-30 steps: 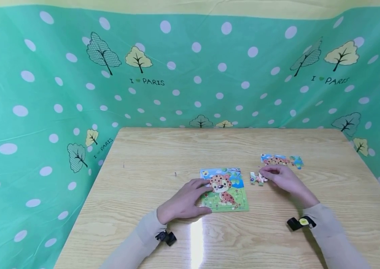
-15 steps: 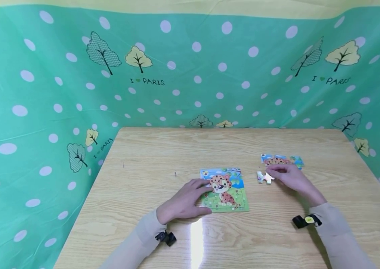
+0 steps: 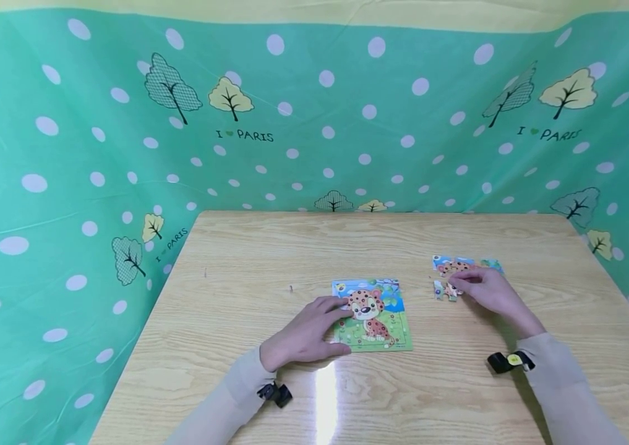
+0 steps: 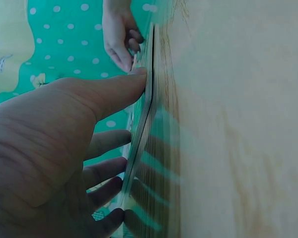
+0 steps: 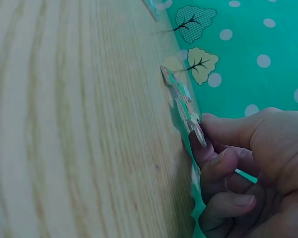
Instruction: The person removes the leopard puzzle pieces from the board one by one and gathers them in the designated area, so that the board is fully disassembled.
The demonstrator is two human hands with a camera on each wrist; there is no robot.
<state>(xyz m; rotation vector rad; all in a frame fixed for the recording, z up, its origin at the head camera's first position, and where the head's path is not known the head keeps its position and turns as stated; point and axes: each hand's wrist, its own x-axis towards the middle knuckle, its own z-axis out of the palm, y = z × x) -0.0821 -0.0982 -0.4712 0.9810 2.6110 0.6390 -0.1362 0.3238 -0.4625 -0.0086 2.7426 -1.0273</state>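
Observation:
My right hand (image 3: 489, 290) pinches a jigsaw piece (image 3: 445, 292) between thumb and fingertips, just below a row of jigsaw pieces (image 3: 453, 264) with a spotted animal's head and blue sky. In the right wrist view the piece (image 5: 184, 101) is seen nearly edge-on, tilted close over the table. My left hand (image 3: 308, 327) rests at the left side of a square puzzle board (image 3: 392, 327) showing a seated leopard cub. Its fingers are spread, their tips over the picture. From the left wrist, the thumb (image 4: 121, 91) touches the board's edge (image 4: 148, 94).
The wooden table (image 3: 247, 253) has a bright light reflection (image 3: 325, 402) near its front. Green dotted cloth (image 3: 292, 148) with printed trees hangs behind and along the sides. Both wrists wear black straps with small cameras.
My right hand has moved right and slightly away with the jigsaw piece, bringing it near the row of pieces. My left hand has stayed in place on the board.

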